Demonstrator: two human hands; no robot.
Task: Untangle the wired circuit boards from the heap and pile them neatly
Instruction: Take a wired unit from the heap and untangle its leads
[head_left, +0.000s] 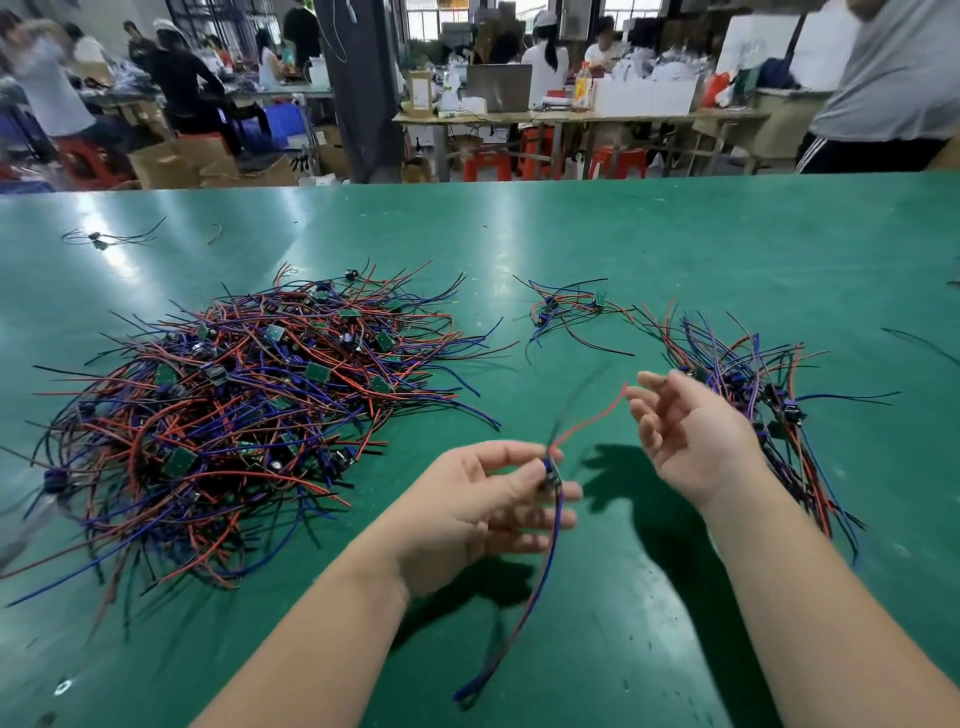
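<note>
Now the left hand (483, 509) pinches one wired circuit board (549, 472) between thumb and fingertips, near the middle of the green table (597, 234), clear of the big heap (234, 405) on the left. The right hand (691, 436) is beside it, fingers loosely spread, holding nothing. Done well, I judge, it gathers the red and black leads and straightens them with the blue ones hanging down. Then the board goes on the sorted pile (748, 384) at the right, wires running one way. Fingers hide most of the board. The upper leads are blurred, so whether the red tip touches the right fingers is unclear.
</note>
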